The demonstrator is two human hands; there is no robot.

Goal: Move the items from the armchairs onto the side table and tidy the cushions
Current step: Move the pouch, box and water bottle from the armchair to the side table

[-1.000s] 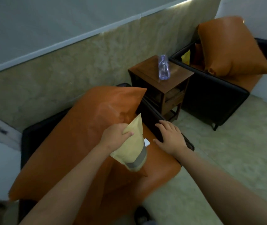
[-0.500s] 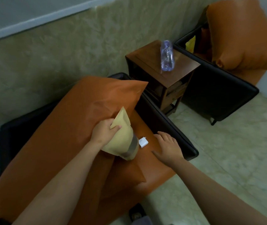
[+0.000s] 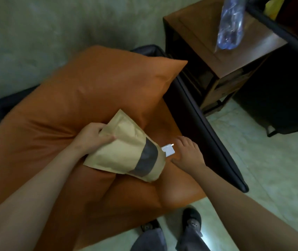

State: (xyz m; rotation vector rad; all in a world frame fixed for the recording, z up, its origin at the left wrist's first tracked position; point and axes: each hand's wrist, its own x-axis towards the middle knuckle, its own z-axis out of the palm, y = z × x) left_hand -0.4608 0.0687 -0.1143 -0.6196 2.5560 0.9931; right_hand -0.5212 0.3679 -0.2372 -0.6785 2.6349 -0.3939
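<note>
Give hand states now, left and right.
Left hand: grips the brown paper pouch.
Right hand: open, holding nothing, next to the white charger.

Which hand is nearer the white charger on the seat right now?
Right. The right hand sits just right of the charger, fingers alongside it. The left hand is farther off to its left, gripping the pouch that lies between them.

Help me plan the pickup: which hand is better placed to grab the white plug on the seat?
Right. The right hand is open beside the white plug; the left hand grips the paper pouch.
</note>
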